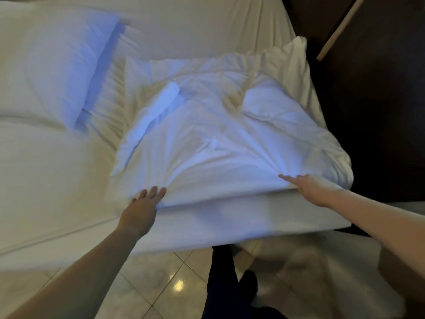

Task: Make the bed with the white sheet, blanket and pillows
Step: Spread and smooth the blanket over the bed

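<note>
A rumpled white pillow (213, 134) lies on the bed's near right corner, on the white sheet (53, 180) that covers the mattress. My left hand (142, 210) rests at the pillow's near left corner, fingers spread flat against the fabric. My right hand (310, 185) holds the pillow's near right edge, forefinger pointing out over the top and the other fingers tucked under the fabric. A second, smoother pillow (53, 63) lies at the far left of the bed. No blanket is in view.
Dark wooden furniture (372, 88) stands close along the bed's right side. Glossy floor tiles (161, 279) show below the mattress edge, with my dark trouser leg (223, 284) on them. More white fabric (322, 268) lies blurred on the floor at the lower right.
</note>
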A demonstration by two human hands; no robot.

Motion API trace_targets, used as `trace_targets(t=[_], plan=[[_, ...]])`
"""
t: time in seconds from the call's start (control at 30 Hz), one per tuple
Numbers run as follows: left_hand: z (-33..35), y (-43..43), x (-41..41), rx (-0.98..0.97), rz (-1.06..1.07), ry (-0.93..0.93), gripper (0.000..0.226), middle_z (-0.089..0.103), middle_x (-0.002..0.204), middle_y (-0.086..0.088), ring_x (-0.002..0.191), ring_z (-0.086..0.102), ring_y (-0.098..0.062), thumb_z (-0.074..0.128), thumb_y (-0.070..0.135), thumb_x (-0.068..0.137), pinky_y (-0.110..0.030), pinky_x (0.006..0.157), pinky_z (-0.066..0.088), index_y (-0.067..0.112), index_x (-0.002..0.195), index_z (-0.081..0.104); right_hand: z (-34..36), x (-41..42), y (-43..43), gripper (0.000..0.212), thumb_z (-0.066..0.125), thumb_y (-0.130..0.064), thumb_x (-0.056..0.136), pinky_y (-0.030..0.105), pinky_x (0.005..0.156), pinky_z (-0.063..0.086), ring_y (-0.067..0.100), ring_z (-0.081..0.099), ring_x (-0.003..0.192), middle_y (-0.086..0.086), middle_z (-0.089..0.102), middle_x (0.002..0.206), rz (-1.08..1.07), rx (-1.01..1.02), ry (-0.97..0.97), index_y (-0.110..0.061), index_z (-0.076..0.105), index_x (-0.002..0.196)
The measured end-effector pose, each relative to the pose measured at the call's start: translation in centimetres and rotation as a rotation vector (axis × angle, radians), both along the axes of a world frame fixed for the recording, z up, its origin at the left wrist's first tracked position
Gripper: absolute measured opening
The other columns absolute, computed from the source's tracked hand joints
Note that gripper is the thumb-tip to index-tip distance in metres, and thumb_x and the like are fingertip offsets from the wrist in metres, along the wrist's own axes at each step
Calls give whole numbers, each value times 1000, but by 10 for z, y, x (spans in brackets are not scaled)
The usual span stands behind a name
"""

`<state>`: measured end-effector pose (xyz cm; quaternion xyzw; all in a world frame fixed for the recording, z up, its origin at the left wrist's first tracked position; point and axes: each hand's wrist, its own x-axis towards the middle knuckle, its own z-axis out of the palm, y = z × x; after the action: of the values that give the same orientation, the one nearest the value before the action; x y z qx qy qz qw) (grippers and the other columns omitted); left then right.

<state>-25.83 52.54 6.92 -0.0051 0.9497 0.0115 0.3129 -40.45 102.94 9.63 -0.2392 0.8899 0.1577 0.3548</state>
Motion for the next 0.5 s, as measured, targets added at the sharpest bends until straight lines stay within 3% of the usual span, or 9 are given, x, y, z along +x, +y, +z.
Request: trace_targets(t=[0.13, 0.3, 0.4, 0.5], plan=[[5, 27, 66, 39, 27, -70, 71, 11, 170, 3, 155, 15, -26, 33, 3, 106, -47, 119, 32, 33, 163, 4, 4, 57, 25, 76, 31, -8, 100, 29, 92, 45, 20, 61, 108, -3, 60, 121, -62, -35, -65, -46, 0, 159], [1, 50, 132, 66, 90, -141, 69, 10, 171, 4, 156, 13, -27, 35, 6, 108, -49, 120, 29, 35, 163, 4, 4, 124, 39, 79, 37, -9, 102, 22, 79, 42, 14, 61, 106, -5, 48, 111, -1, -23, -23, -37, -10, 159], [4, 56, 133, 77, 105, -123, 70, 10, 171, 3, 156, 13, -27, 37, 7, 108, -50, 120, 28, 35, 163, 4, 6, 127, 36, 79, 38, -8, 103, 21, 78, 36, 15, 59, 113, -5, 46, 113, -31, -19, 18, -37, -11, 158], [5, 55, 125, 102, 122, -149, 69, 11, 170, 3, 154, 15, -27, 38, 12, 110, -50, 119, 31, 37, 163, 3, -1, 119, 39, 77, 42, -11, 102, 26, 89, 44, 20, 61, 114, 0, 57, 126, -55, -4, 8, -40, -1, 159]])
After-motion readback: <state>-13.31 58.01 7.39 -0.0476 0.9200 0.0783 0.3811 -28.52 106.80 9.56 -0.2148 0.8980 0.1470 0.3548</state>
